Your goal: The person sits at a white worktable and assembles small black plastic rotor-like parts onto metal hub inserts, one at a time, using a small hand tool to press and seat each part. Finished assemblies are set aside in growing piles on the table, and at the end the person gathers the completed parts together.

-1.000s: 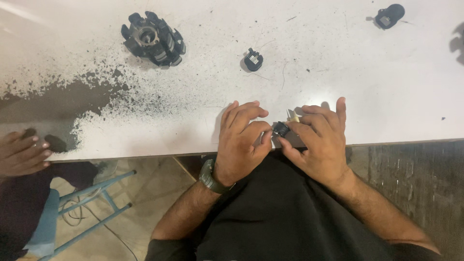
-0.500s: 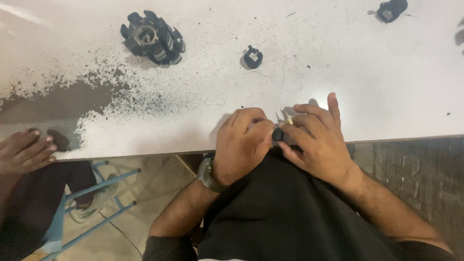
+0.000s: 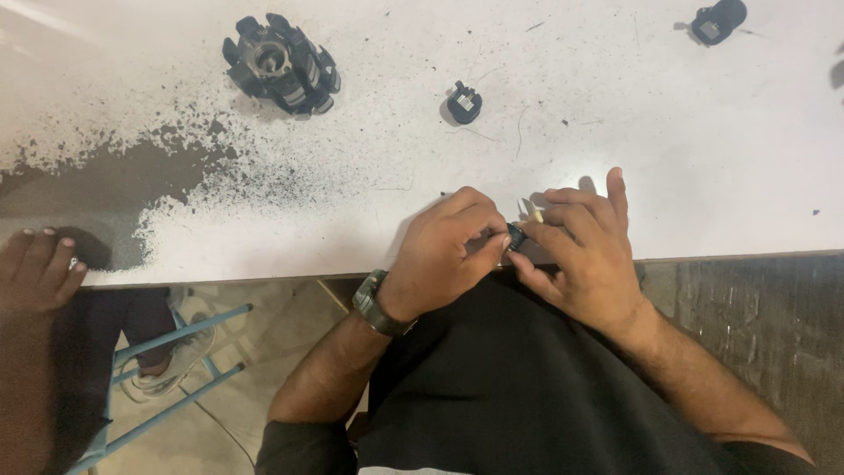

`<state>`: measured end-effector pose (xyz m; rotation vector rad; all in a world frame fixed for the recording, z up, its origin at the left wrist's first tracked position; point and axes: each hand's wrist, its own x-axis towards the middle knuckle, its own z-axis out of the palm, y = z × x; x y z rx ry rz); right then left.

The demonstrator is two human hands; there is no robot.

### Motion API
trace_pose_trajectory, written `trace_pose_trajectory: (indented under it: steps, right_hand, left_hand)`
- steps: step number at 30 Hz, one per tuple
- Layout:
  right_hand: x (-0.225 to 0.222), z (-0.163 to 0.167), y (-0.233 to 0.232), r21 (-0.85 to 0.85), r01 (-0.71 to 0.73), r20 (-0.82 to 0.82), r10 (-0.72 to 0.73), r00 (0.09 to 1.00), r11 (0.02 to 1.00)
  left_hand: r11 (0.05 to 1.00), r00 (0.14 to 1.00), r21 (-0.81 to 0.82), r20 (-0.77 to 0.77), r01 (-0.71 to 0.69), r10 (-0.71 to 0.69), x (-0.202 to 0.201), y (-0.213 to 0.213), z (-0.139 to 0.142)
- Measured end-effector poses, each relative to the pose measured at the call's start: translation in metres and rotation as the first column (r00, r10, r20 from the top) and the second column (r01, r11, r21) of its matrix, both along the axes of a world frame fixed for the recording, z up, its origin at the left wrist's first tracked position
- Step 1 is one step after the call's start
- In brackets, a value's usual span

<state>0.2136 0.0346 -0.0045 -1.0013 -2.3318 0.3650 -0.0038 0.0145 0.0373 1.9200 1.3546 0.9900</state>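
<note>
My left hand (image 3: 444, 259) and my right hand (image 3: 585, 255) meet at the near edge of the white table (image 3: 703, 158). Together they pinch a small dark part (image 3: 516, 236), mostly hidden by the fingers. A thin pale sliver (image 3: 533, 209) sticks up beside the right fingertips. A dark watch (image 3: 374, 303) sits on my left wrist.
On the table lie a round black toothed part (image 3: 281, 63) at the far left, a small black clip-like piece (image 3: 464, 101) in the middle, and another black piece (image 3: 718, 21) at the far right. Dark powder (image 3: 132, 171) covers the table's left side. Another person's hand (image 3: 35, 273) rests at the left edge, above a blue stool frame (image 3: 158, 369).
Both my hands have drawn slightly nearer the table's edge, still closed around the small part. The other person's hand at the left has shifted a little.
</note>
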Motion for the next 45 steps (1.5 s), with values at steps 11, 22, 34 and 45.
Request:
trace_pose_trajectory:
  steps: [11, 22, 34, 45]
  right_hand:
    - [0.0, 0.001, -0.002, -0.029, 0.03, 0.014, -0.029, 0.999, 0.999]
    - [0.001, 0.001, -0.019, 0.014, 0.009, -0.298, -0.005, 0.955, 1.0]
    - [-0.011, -0.011, -0.028, -0.015, -0.004, -0.301, -0.001, 0.954, 1.0]
    - [-0.01, -0.012, -0.028, 0.001, -0.007, -0.305, 0.007, 0.952, 1.0]
  left_hand:
    - [0.992, 0.992, -0.021, -0.027, -0.125, 0.124, -0.006, -0.018, -0.009]
    - [0.995, 0.994, -0.088, 0.099, -0.043, 0.052, -0.005, -0.014, -0.012]
    - [0.975, 0.972, -0.193, 0.182, -0.112, 0.148, 0.002, -0.019, -0.018]
    - [0.98, 0.975, -0.086, 0.114, -0.181, 0.19, 0.015, -0.02, -0.026]
